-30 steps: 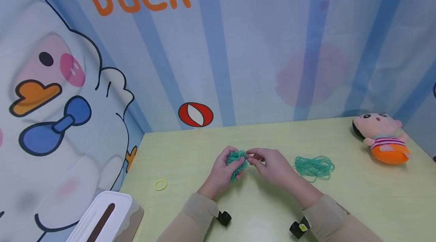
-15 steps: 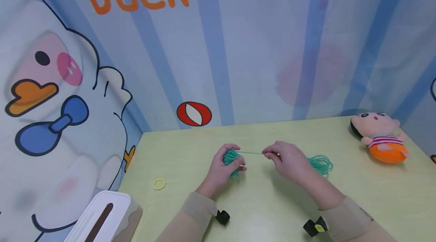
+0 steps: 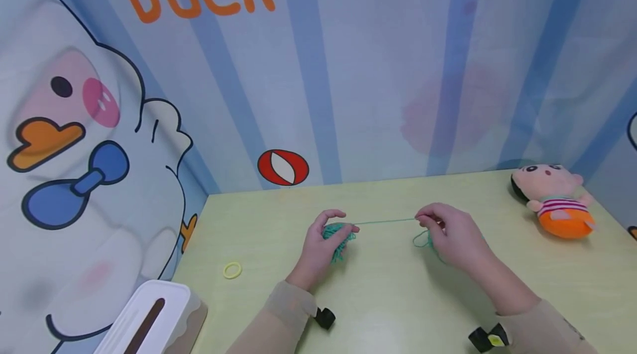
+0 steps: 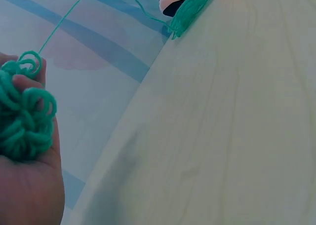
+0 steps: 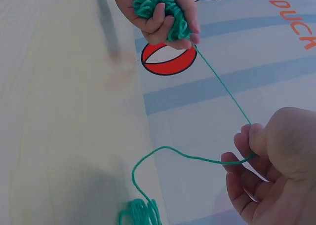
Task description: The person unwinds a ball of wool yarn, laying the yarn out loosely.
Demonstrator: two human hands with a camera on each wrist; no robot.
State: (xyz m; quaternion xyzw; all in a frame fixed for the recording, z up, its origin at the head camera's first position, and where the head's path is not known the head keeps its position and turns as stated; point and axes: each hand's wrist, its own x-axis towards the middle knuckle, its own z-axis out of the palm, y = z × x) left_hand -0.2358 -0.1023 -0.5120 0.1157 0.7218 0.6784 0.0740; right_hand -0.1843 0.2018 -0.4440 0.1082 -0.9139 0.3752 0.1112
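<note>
A bundle of green yarn (image 3: 339, 239) sits in my left hand (image 3: 318, 249), its fingers and thumb curled round it. Looped strands of the bundle (image 4: 24, 121) bulge past the fingers in the left wrist view. Off to the right, my right hand (image 3: 455, 235) pinches a single strand between thumb and fingertips. That strand (image 3: 385, 221) runs taut between the two hands. Beyond the pinch, the yarn (image 5: 187, 156) hangs slack and leads to a loose green skein (image 5: 142, 212) on the table. In the head view the right hand and forearm mostly hide this skein.
A yellow ring (image 3: 232, 270) lies on the table (image 3: 278, 215) left of my left hand. A white box with a slot (image 3: 149, 310) stands at the front left. A plush doll (image 3: 557, 202) lies at the back right, before a printed blue curtain (image 3: 368, 66).
My right hand has moved right, away from the left hand, drawing the strand out longer between them. The left hand has stayed nearly in place, gripping the bundle.
</note>
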